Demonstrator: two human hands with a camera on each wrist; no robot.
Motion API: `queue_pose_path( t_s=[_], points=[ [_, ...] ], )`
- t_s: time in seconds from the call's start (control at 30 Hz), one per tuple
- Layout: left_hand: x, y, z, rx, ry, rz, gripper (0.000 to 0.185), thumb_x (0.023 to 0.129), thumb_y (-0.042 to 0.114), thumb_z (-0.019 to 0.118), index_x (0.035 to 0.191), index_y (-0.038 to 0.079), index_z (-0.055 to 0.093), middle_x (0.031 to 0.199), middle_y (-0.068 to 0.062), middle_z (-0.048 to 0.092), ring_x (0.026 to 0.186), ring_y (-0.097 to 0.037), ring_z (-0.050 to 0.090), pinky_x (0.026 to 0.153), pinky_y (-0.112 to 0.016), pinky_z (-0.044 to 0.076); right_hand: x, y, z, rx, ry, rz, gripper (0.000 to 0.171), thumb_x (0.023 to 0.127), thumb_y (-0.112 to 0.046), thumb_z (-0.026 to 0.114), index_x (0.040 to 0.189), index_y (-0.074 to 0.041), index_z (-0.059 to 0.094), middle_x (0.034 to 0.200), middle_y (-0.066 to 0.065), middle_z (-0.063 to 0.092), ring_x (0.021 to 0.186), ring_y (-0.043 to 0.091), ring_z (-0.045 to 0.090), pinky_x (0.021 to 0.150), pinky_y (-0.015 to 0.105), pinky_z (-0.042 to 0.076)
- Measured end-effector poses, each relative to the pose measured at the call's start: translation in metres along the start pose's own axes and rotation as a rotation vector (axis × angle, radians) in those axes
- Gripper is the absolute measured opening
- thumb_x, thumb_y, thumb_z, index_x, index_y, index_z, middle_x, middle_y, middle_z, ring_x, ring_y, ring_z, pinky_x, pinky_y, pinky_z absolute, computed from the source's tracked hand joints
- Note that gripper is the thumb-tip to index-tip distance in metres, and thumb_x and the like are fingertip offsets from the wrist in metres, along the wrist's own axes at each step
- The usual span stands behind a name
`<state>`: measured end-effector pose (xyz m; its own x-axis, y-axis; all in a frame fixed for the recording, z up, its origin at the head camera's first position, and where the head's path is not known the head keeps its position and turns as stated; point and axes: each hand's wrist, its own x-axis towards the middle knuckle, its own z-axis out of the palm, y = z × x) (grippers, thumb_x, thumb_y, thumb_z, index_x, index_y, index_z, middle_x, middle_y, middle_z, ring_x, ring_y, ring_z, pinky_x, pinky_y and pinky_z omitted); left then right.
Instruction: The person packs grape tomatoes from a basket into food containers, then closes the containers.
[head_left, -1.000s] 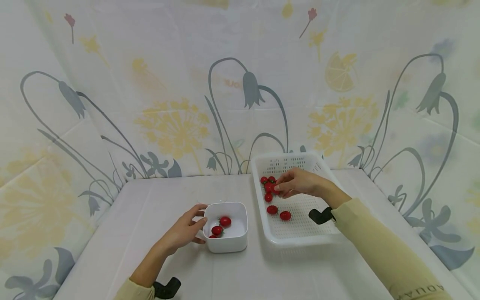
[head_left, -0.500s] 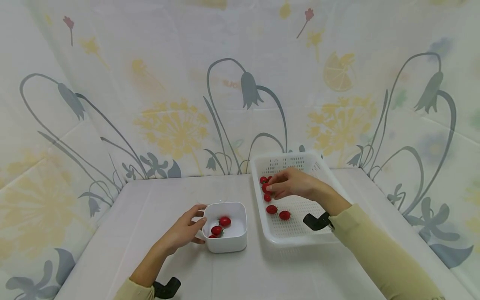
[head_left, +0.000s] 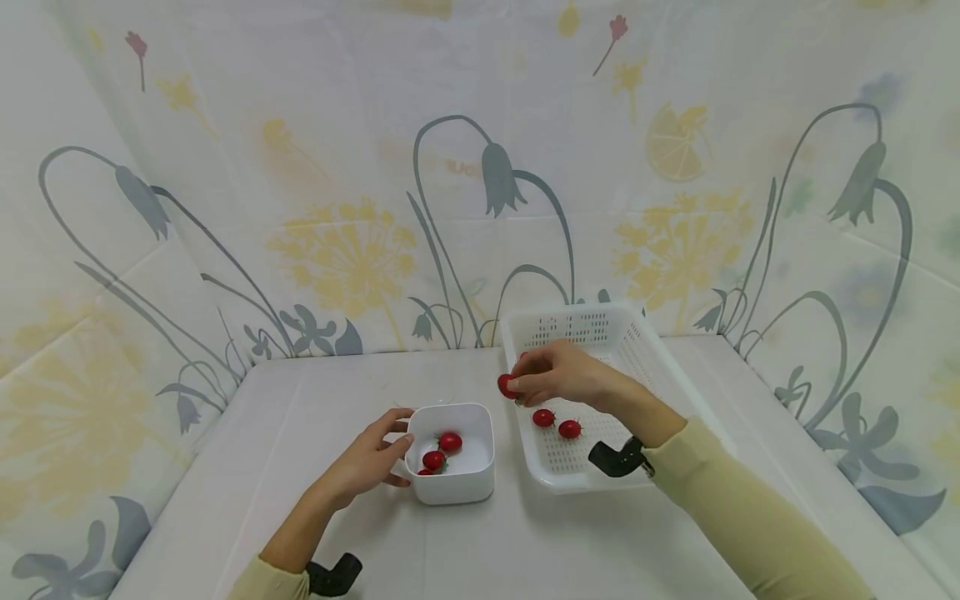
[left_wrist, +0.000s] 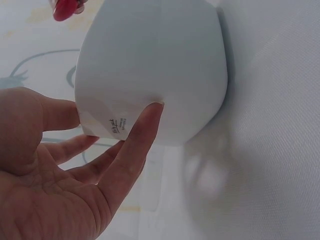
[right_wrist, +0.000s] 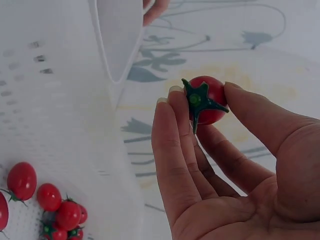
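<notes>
1. The right hand point(head_left: 558, 375) is pinching a small red tomato point(head_left: 507, 386) between thumb and fingertips, just right of the frame's centre in the head view, over the left rim of the white basket point(head_left: 637, 350).
2. In the right wrist view the tomato point(right_wrist: 206, 100) is sitting at upper centre with its green star-shaped stalk cap facing the camera; the thumb is pressing it from the right and the fingers point(right_wrist: 172, 145) from the left.
3. The left hand point(head_left: 367, 460) is resting against the left side of the white bowl point(head_left: 453, 479), low and slightly left of centre in the head view, fingers loosely spread along the wall rather than curled round it.
4. The left wrist view is showing the bowl point(left_wrist: 150, 65) from outside, filling the upper middle of the frame, with one fingertip point(left_wrist: 150, 112) touching its wall (a small printed mark is sitting just beside that fingertip).
5. Three tomatoes point(head_left: 441, 452) are lying inside the bowl.
6. Two more tomatoes point(head_left: 556, 423) are lying on the perforated basket floor just below the right hand, and the right wrist view is showing a cluster point(right_wrist: 47, 205) in its lower left corner.
7. Bowl and basket are standing near each other on the white tabletop point(head_left: 300, 433), bowl to the left.
</notes>
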<state>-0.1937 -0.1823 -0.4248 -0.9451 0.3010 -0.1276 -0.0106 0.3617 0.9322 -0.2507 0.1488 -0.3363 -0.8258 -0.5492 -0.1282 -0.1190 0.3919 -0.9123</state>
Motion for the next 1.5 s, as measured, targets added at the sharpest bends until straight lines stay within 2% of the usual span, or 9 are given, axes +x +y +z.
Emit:
queue_pose_path(
  t_s=[0.33, 0.53, 0.67, 0.83, 1.03, 1.23, 1.5],
  points=[
    [0.002, -0.001, 0.000, 0.004, 0.002, -0.001, 0.041, 0.107, 0.011, 0.050, 0.148, 0.009, 0.044, 0.147, -0.028, 0.044, 0.115, -0.042, 0.062, 0.070, -0.043, 0.065, 0.003, -0.009, 0.026, -0.048, -0.030, -0.077, 0.023, 0.097, -0.017, 0.070, 0.113, 0.000, 0.071, 0.101, 0.010, 0.074, 0.088, 0.024, 0.073, 0.088, 0.041, 0.061],
    [0.002, -0.002, 0.001, 0.008, 0.014, -0.014, 0.042, 0.107, 0.011, 0.050, 0.148, 0.009, 0.044, 0.148, -0.026, 0.044, 0.115, -0.041, 0.062, 0.071, -0.043, 0.065, 0.009, -0.007, 0.046, -0.040, -0.041, -0.093, 0.023, 0.097, -0.017, 0.071, 0.113, 0.000, 0.070, 0.103, 0.009, 0.073, 0.092, 0.032, 0.071, 0.087, 0.036, 0.061],
    [0.001, -0.002, 0.001, 0.011, 0.017, -0.013, 0.042, 0.107, 0.011, 0.051, 0.148, 0.009, 0.044, 0.147, -0.027, 0.045, 0.114, -0.040, 0.062, 0.071, -0.043, 0.065, 0.014, -0.006, 0.060, -0.092, -0.020, -0.104, 0.021, 0.097, -0.019, 0.071, 0.110, -0.004, 0.071, 0.101, 0.005, 0.072, 0.089, 0.027, 0.070, 0.084, 0.034, 0.061],
    [0.002, -0.003, 0.001, 0.016, 0.017, -0.014, 0.043, 0.107, 0.012, 0.051, 0.149, 0.009, 0.043, 0.147, -0.027, 0.045, 0.114, -0.040, 0.063, 0.070, -0.043, 0.065, 0.023, -0.004, 0.078, -0.207, 0.018, -0.127, 0.018, 0.096, -0.021, 0.072, 0.107, -0.007, 0.072, 0.097, 0.000, 0.070, 0.084, 0.016, 0.065, 0.077, 0.031, 0.058],
    [0.003, -0.003, 0.001, 0.015, 0.013, -0.011, 0.042, 0.107, 0.012, 0.051, 0.148, 0.010, 0.044, 0.147, -0.026, 0.045, 0.113, -0.041, 0.063, 0.070, -0.043, 0.065, 0.035, 0.002, 0.097, -0.294, 0.056, -0.120, 0.014, 0.095, -0.018, 0.073, 0.104, -0.007, 0.072, 0.096, -0.001, 0.069, 0.087, 0.016, 0.061, 0.075, 0.030, 0.057],
    [0.003, -0.001, 0.001, 0.012, 0.009, -0.002, 0.040, 0.107, 0.011, 0.051, 0.147, 0.010, 0.045, 0.147, -0.026, 0.046, 0.112, -0.041, 0.063, 0.070, -0.044, 0.064, 0.050, 0.008, 0.117, -0.385, 0.117, -0.125, 0.009, 0.093, -0.016, 0.074, 0.094, -0.007, 0.071, 0.089, 0.000, 0.069, 0.081, 0.014, 0.058, 0.070, 0.027, 0.054],
    [0.000, -0.001, 0.001, -0.005, 0.008, 0.010, 0.040, 0.107, 0.012, 0.051, 0.146, 0.008, 0.045, 0.146, -0.027, 0.046, 0.117, -0.046, 0.061, 0.070, -0.044, 0.064, 0.058, 0.006, 0.137, -0.419, 0.168, -0.092, 0.011, 0.092, -0.013, 0.076, 0.094, -0.004, 0.070, 0.086, 0.004, 0.069, 0.078, 0.014, 0.059, 0.069, 0.025, 0.055]
  ],
)
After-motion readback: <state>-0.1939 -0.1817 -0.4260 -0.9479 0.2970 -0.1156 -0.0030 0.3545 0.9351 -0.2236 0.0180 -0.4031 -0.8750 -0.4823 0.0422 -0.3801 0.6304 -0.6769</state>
